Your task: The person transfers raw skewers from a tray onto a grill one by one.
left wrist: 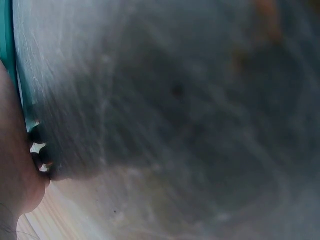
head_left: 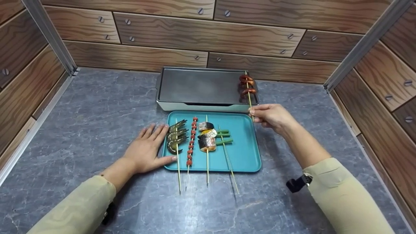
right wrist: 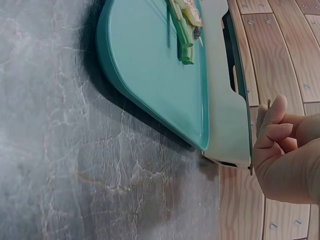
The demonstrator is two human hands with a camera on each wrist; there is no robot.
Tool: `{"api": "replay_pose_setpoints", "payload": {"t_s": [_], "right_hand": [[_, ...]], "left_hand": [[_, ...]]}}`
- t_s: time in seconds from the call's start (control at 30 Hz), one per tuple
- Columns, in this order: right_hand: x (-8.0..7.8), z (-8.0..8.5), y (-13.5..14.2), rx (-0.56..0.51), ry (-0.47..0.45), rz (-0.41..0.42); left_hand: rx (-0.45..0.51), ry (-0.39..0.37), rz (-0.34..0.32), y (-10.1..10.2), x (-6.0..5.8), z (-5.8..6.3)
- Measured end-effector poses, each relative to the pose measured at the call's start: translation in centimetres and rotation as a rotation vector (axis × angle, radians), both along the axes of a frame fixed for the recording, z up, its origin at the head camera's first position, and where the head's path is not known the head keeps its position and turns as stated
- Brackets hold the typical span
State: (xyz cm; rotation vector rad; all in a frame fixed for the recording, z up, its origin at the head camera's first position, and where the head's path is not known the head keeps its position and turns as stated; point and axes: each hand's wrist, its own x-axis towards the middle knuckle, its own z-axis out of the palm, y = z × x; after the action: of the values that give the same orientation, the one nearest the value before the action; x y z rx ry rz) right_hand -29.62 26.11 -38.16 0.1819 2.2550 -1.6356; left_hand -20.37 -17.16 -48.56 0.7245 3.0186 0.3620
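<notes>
My right hand (head_left: 274, 117) pinches the bare stick end of a skewer (head_left: 248, 91) threaded with glossy reddish-brown curled pieces. Those pieces lie over the right end of a dark griddle plate (head_left: 201, 85). In the right wrist view the right hand (right wrist: 287, 155) has its fingers bent beside the griddle's corner; the food is hidden there. My left hand (head_left: 148, 151) lies flat with fingers spread at the left edge of a teal tray (head_left: 245, 152), its thumb by the stick of a shrimp skewer (head_left: 177, 136). The left wrist view is mostly blurred, with part of the left hand (left wrist: 17, 155) at its edge.
On the tray also lie a skewer of small red pieces (head_left: 192, 139), a fish skewer (head_left: 207, 141) and a skewer with green stalks (head_left: 224, 142). Their sticks overhang the front rim. Wood-patterned panels (head_left: 162, 35) close off the back and sides of the grey tabletop (head_left: 107, 97).
</notes>
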Motion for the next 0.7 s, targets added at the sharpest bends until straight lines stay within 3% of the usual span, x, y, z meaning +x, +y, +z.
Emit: {"api": "replay_pose_setpoints", "payload": {"t_s": [0.7], "right_hand": [[-1.5, -1.0, -0.5, 0.006, 0.009, -0.015]], "left_hand": [[-0.006, 0.015, 0.0, 0.0, -0.2, -0.3]]}}
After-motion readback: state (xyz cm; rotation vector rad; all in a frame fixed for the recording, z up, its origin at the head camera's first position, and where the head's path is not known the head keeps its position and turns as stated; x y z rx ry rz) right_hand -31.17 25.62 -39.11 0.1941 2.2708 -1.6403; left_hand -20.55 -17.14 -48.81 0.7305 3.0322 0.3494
